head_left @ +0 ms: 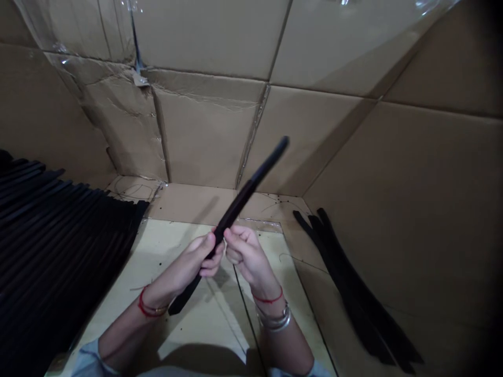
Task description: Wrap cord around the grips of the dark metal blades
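A long, slightly curved black strip (pixel 251 184) is held up at a slant over the work surface, its far end pointing up and to the right. My left hand (pixel 196 262) is wrapped around its middle, with the lower end sticking out below my wrist. My right hand (pixel 245 254) is curled next to the left one, fingers pinched against the same strip. Both wrists wear red thread bracelets; the right one also has silver bangles.
A big stack of similar black strips (pixel 55 235) lies at the left. A few more black strips (pixel 353 293) rest against the cardboard wall (pixel 412 209) at the right. Taped cardboard panels (pixel 204 136) close in the back. The pale surface (pixel 176 324) lies under my arms.
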`<state>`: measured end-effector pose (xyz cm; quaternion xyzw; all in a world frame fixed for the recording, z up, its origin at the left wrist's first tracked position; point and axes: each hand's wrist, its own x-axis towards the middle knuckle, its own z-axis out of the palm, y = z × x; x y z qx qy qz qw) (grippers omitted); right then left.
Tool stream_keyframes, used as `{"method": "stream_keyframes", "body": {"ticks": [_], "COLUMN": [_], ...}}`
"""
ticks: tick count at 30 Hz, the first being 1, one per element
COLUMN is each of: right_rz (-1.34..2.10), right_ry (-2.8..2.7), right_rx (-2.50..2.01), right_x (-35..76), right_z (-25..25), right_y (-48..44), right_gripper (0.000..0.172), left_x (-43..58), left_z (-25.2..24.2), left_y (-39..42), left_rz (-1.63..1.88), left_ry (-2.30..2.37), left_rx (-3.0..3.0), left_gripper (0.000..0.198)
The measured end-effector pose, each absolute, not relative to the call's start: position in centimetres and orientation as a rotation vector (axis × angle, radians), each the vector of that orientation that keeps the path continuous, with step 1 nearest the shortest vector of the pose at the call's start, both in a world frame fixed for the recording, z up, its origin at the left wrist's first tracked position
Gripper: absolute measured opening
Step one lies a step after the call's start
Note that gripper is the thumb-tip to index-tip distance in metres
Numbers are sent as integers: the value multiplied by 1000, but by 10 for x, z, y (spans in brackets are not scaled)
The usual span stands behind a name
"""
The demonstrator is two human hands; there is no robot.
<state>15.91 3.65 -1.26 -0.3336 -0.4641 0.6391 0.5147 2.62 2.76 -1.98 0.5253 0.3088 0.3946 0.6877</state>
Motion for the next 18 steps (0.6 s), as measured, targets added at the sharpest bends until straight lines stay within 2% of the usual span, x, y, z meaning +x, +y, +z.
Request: {"method": "stream_keyframes", "body": {"ticks": [2, 5, 7, 10, 12, 14, 16, 18], "right_rz": [1352, 1115, 1271, 1500, 1374, 1207, 1271, 1473], "right_ry": [-1119, -1045, -1063, -1152, -1166, -1154, -1198, -1259], "right_rx": [-848, -878, -821, -717, -772, -860, -866, -796], "right_x": [161, 160, 161, 162, 162, 163, 164, 165], "right_z": [-14, -15, -16, -17, -17, -15, -14, -14], "right_y": [40, 43, 45, 46, 47, 47, 47, 47], "right_gripper": [36, 32, 36, 43, 38, 38, 41, 42], "left_x": [24, 23, 25, 29, 31, 30, 26, 21], "left_z": [-24, -30, -31, -30, -28, -27, -26, -25], "left_y": [35, 44, 45, 40, 36, 34, 35, 38], "left_rz": [821, 1016, 1028, 788, 771, 906, 919, 732], "left_ry": [669, 871, 882, 672, 653, 780, 838, 759], "left_rx": [1206, 1313, 1248, 1072, 1091, 1186, 1210, 1173], "left_gripper": [52, 47, 46, 48, 52, 51, 46, 47]}}
